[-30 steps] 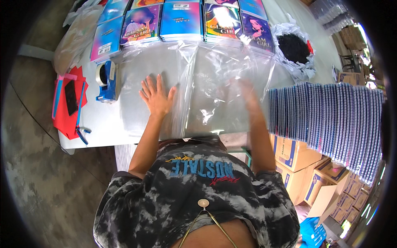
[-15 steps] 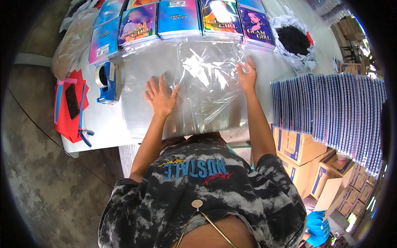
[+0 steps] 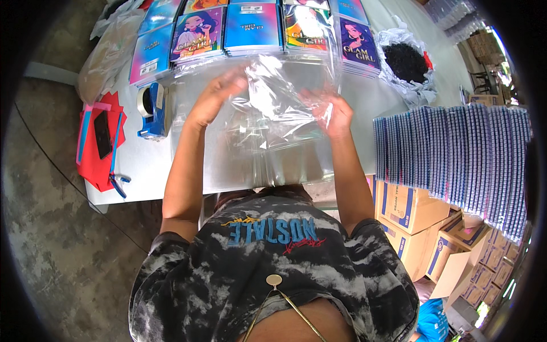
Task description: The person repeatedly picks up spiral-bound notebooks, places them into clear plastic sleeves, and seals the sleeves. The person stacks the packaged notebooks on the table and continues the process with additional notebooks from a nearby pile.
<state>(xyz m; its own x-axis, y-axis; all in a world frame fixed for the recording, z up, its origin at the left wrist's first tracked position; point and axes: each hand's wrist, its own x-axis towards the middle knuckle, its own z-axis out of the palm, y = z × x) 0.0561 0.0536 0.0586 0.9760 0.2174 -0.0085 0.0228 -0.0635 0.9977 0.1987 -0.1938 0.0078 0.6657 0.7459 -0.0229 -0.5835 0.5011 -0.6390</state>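
While we have just the head view to go through, we find the clear plastic film (image 3: 273,105) at upper centre, bunched and shiny, strung between the two hands above the white table (image 3: 149,179). Left hand (image 3: 216,94): at the film's left side, fingers partly bent, motion-blurred; we can't tell if it grips or only touches. Right hand (image 3: 337,115): at the film's right side, half open, fingers bent inward and partly seen through the plastic; a pinch is possible, but glare hides it, so we can't confirm. We read the wide hand spacing as a way to control both sides of something this limp. Film's upper part overlaps the near edge of the notebooks (image 3: 253,28), which sit in stacked rows along the top of the frame, probably squared up so they're easy to reach. Blue tape dispenser (image 3: 152,117) stands left of the film, near the left forearm, presumably for quick access. Further left, a dark phone (image 3: 103,134) lies on red paper (image 3: 94,171), likely parked out of the way. Upper right, crumpled pale plastic (image 3: 393,39) surrounds a black bundle (image 3: 404,62), seemingly as its wrapping. Right edge: tall spiral-bound stack (image 3: 450,159), cartons (image 3: 405,206) lower down.
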